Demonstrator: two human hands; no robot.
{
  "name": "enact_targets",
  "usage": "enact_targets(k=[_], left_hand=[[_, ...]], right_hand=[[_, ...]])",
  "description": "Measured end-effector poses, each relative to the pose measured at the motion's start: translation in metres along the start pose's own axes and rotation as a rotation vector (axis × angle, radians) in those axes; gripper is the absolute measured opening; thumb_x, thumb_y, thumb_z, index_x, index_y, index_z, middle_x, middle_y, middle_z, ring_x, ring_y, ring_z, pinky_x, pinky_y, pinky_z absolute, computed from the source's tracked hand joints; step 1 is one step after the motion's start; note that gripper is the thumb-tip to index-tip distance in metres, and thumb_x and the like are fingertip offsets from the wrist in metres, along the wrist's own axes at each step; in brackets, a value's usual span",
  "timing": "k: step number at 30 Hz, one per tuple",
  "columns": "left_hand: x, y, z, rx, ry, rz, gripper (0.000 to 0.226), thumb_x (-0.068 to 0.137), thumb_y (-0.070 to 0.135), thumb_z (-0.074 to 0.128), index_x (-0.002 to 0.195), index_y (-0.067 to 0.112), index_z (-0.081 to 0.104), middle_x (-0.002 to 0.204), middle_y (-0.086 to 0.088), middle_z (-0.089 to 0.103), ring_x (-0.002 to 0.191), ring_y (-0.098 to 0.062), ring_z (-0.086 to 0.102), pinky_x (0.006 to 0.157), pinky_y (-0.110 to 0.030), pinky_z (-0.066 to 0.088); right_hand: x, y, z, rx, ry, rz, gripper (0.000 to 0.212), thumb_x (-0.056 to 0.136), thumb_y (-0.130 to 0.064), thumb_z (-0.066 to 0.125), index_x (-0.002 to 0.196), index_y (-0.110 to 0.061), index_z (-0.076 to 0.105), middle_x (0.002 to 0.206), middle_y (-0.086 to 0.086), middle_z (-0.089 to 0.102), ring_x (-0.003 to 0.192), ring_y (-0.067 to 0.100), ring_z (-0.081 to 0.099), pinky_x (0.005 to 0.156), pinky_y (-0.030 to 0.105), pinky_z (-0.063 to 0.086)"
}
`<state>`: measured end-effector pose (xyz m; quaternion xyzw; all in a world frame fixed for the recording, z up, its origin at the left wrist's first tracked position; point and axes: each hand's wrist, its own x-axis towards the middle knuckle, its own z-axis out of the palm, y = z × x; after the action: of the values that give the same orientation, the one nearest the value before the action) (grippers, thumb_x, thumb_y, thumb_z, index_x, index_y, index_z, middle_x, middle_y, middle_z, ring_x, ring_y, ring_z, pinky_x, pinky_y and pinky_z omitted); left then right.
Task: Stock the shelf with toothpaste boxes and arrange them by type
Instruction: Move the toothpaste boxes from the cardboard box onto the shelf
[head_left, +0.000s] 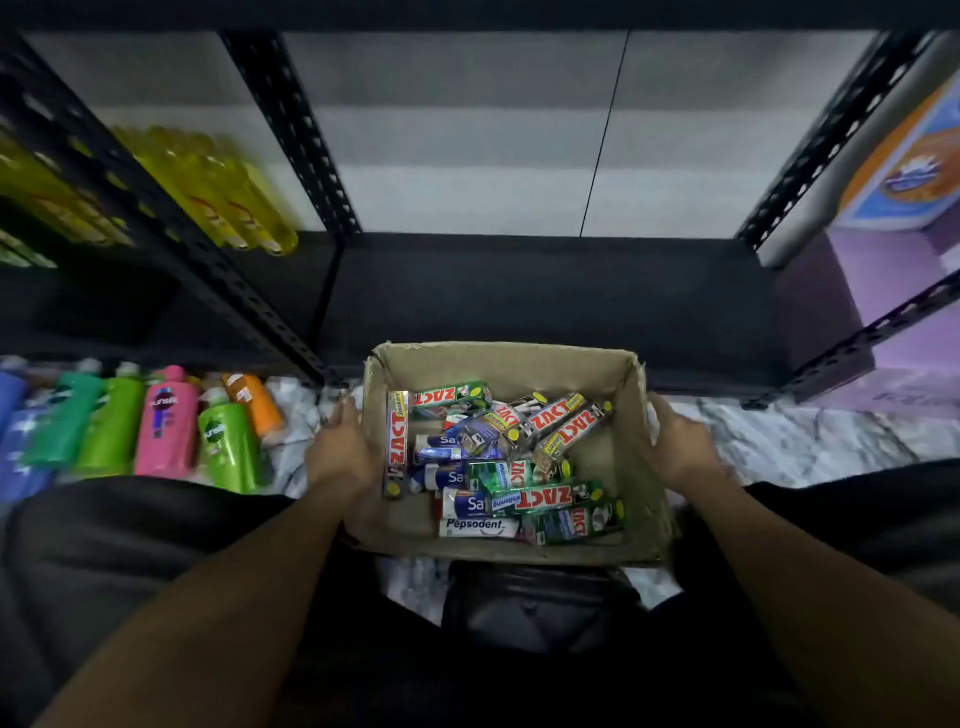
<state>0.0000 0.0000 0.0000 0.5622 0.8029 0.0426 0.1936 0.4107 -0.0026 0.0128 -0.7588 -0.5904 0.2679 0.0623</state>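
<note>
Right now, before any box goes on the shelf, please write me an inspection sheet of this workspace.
Surface: white-grey marble-patterned floor; black metal shelf board beyond it.
Job's things: open brown cardboard carton holding jumbled toothpaste boxes, green, silver, blue, white.
Clutter: coloured plastic shampoo bottles in a row at left.
Grippers: left hand against carton's left wall, right hand against right wall; grip unclear.
Cables: thin dark line on back wall, cable or seam unclear.
Surroundings: yellow bottles on left shelf; purple box at right.

A shop — metal racks (291, 130), shampoo bottles (166, 421).
</note>
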Motion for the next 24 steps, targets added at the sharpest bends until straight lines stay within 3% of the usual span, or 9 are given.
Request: enact_targets(k=[3, 6, 10, 13, 17, 21, 24], left_hand=[[0.0, -0.016, 0.008, -0.191, -0.087, -0.107, 0.071, 0.091, 0.038, 0.062, 0.152, 0.018, 0.03, 0.135, -0.02, 0.058, 0.118, -0.041, 0.058, 0.095, -0.044, 0.048], [0.001, -0.025, 0.017, -0.284, -0.148, -0.131, 0.065, 0.083, 0.055, 0.051, 0.143, 0.031, 0.045, 0.124, -0.012, 0.068, 0.114, -0.036, 0.062, 0.095, -0.04, 0.049], [0.001, -0.029, 0.022, -0.294, -0.116, -0.1, 0.067, 0.078, 0.058, 0.042, 0.142, 0.039, 0.047, 0.119, -0.012, 0.07, 0.112, -0.036, 0.063, 0.095, -0.044, 0.051], [-0.002, -0.026, 0.018, -0.289, -0.115, -0.042, 0.064, 0.079, 0.054, 0.046, 0.142, 0.041, 0.047, 0.114, -0.01, 0.073, 0.109, -0.033, 0.066, 0.092, -0.045, 0.053], [0.006, -0.023, 0.019, -0.269, -0.097, -0.005, 0.064, 0.075, 0.044, 0.049, 0.138, 0.035, 0.055, 0.105, -0.008, 0.076, 0.101, -0.032, 0.069, 0.085, -0.043, 0.057], [0.01, -0.001, 0.017, -0.186, -0.092, 0.047, 0.044, 0.087, 0.02, 0.061, 0.131, 0.025, 0.064, 0.102, -0.014, 0.075, 0.098, -0.033, 0.069, 0.083, -0.037, 0.056], [0.01, 0.012, 0.02, -0.182, -0.117, 0.108, 0.046, 0.086, 0.016, 0.058, 0.131, 0.025, 0.064, 0.102, -0.011, 0.076, 0.094, -0.03, 0.071, 0.081, -0.038, 0.058]], right_hand=[[0.006, 0.011, 0.009, 0.012, -0.045, 0.067, 0.071, 0.091, -0.044, 0.059, 0.152, -0.032, 0.025, 0.121, 0.015, 0.067, 0.103, 0.037, 0.064, 0.082, 0.039, 0.051], [0.003, 0.026, 0.024, 0.117, -0.066, 0.12, 0.077, 0.089, -0.035, 0.069, 0.153, -0.031, 0.026, 0.122, 0.013, 0.068, 0.111, 0.034, 0.063, 0.088, 0.035, 0.047], [0.005, 0.042, 0.037, 0.11, -0.095, 0.075, 0.071, 0.091, -0.032, 0.065, 0.152, -0.03, 0.03, 0.108, 0.014, 0.073, 0.097, 0.036, 0.067, 0.071, 0.029, 0.043], [0.009, 0.048, 0.044, 0.106, -0.089, 0.084, 0.063, 0.093, -0.027, 0.059, 0.151, -0.03, 0.034, 0.099, 0.016, 0.074, 0.09, 0.039, 0.066, 0.067, 0.028, 0.041], [0.01, 0.053, 0.033, 0.19, -0.056, 0.136, 0.056, 0.092, -0.019, 0.057, 0.145, -0.032, 0.044, 0.1, 0.015, 0.074, 0.091, 0.037, 0.066, 0.08, 0.037, 0.052], [0.008, 0.06, 0.02, 0.201, -0.022, 0.164, 0.053, 0.09, -0.02, 0.054, 0.14, -0.038, 0.05, 0.095, 0.009, 0.076, 0.087, 0.029, 0.066, 0.081, 0.037, 0.055], [0.002, 0.071, 0.009, 0.206, 0.034, 0.193, 0.053, 0.087, -0.015, 0.056, 0.136, -0.036, 0.055, 0.094, 0.011, 0.075, 0.086, 0.029, 0.064, 0.082, 0.035, 0.053]])
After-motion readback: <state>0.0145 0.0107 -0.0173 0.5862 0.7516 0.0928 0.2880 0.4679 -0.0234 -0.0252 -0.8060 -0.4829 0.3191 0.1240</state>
